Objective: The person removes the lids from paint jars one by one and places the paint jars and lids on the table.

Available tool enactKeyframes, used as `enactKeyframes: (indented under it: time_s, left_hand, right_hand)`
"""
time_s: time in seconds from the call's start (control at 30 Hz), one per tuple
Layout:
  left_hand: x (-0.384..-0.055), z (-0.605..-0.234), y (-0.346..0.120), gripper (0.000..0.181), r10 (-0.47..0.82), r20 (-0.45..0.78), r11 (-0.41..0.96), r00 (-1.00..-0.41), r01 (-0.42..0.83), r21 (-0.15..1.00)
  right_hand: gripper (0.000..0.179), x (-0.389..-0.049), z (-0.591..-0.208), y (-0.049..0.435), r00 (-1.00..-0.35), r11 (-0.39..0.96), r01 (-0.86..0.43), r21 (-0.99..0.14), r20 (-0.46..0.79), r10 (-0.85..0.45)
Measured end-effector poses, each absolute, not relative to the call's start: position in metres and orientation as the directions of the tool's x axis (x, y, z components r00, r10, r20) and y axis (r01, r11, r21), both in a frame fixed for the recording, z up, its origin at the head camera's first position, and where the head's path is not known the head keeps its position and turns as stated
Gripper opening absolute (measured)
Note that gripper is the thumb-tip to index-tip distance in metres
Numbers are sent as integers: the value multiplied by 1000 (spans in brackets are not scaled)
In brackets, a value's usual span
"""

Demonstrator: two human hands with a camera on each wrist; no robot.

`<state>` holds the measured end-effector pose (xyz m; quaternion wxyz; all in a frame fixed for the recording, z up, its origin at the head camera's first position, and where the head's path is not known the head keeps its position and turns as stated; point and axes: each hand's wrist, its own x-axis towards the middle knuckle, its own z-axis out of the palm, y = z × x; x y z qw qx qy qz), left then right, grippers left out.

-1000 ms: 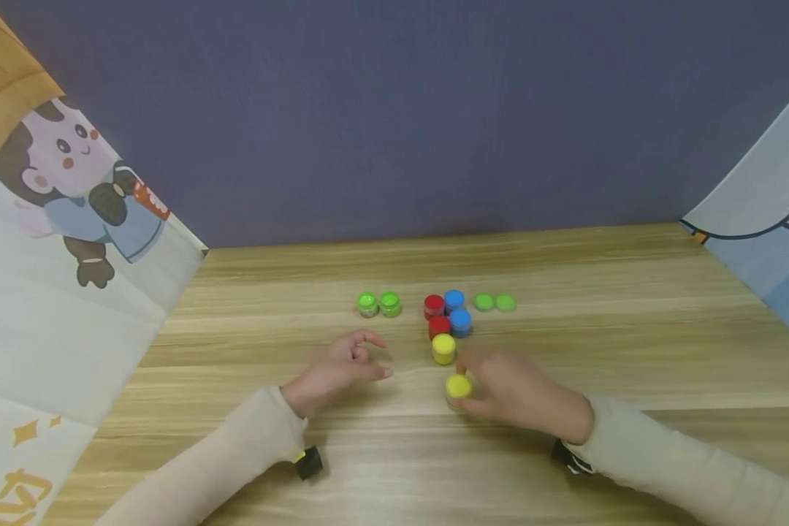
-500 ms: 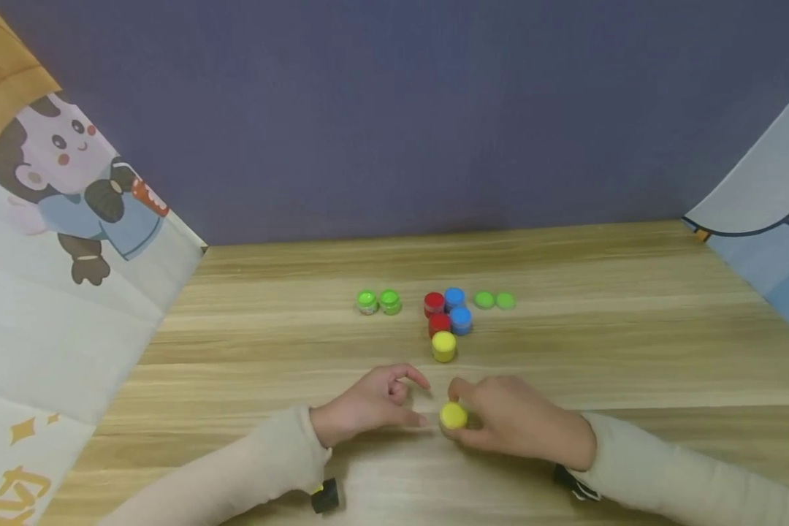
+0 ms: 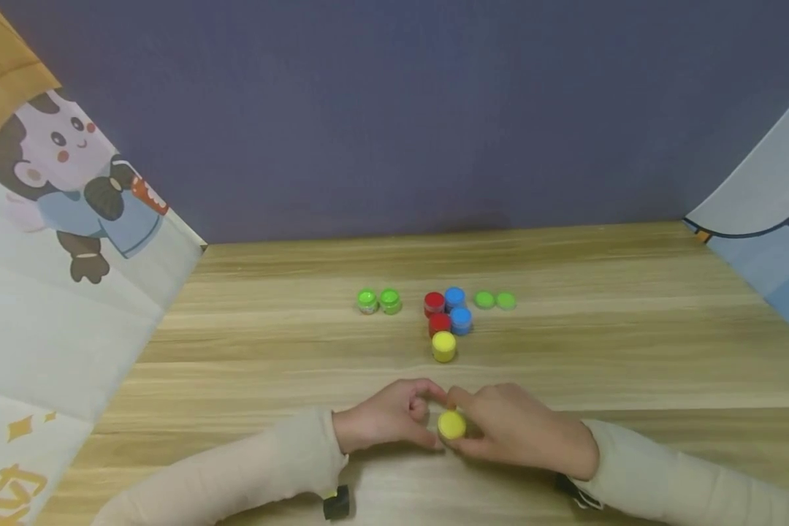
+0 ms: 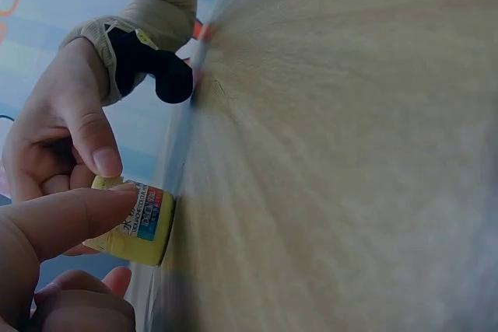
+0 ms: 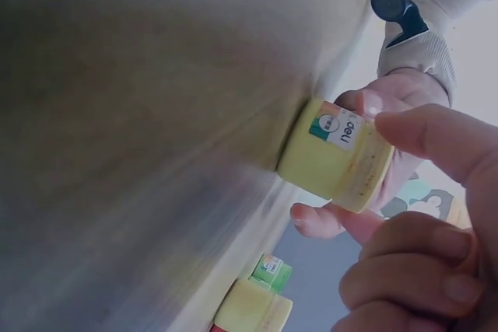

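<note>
A small yellow paint jar with a yellow lid and a printed label stands upright on the table near its front. My right hand pinches it from the right, thumb and index finger at its upper part. From the left, my left hand reaches round it with thumb and index finger in a loose curve. Its left thumb crosses in front of the jar in the left wrist view; I cannot tell whether it touches. The jar's label faces the right wrist camera.
Behind the hands stand another yellow jar, two red jars and two blue jars, close together. Two lidless green jars are to their left, two green lids to their right. A dark panel rises at the back.
My right hand has brought the yellow jar toward the front edge. My left hand has moved right and forward to the jar, closing the gap between the hands.
</note>
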<state>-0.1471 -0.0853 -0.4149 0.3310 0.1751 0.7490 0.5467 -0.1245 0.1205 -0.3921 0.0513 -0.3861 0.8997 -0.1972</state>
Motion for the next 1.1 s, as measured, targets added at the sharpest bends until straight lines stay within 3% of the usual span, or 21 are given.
enactKeyframes:
  time_s: [0.2,0.43,0.6,1.1]
  left_hand:
    - [-148,-417,-82,50,625,-299,347,-721,-87,934]
    - [-149,-419,-79,48,638,-306,376,-707,-62,925]
    - [-148,-418,-77,46,653,-292,380,-699,-32,924]
    - [-151,-422,-74,43,670,-307,380,-676,-44,924]
  right_hand:
    - [30,-125,-391,121,-703,636,-668,-386,48,-709]
    - [43,-123,-386,118,-761,708,-624,-331,52,-646]
    - [42,-123,-385,113,-790,756,-590,-283,9,-613]
    - [36,-126,-386,107,-765,737,-613,-284,-19,-644]
